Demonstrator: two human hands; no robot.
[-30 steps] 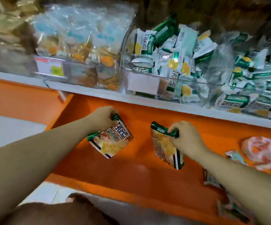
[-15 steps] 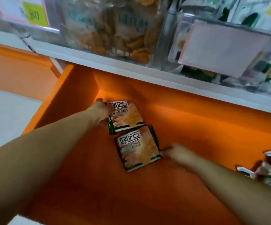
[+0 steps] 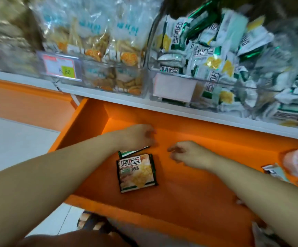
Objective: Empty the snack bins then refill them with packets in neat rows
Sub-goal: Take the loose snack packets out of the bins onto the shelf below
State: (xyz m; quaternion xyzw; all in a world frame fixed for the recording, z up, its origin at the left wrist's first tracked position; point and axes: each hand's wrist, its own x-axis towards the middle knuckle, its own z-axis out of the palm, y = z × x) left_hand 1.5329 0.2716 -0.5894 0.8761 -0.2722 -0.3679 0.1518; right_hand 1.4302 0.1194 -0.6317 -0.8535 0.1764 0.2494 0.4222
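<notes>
Withdrawing slack-fingered, left hand (image 3: 137, 136) and right hand (image 3: 189, 154) leave two green-edged foil packets (image 3: 136, 172) starting a row in the orange rectangular bin (image 3: 189, 198).

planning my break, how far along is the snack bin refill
Early days. Done: a near packet and a far packet lie in line at the left of the orange tray. In hand: nothing; the left hand hangs over the far packet, the right hand is empty. Left: the clear bin above holds a jumbled heap, and loose packets lie at the tray's right.
</notes>
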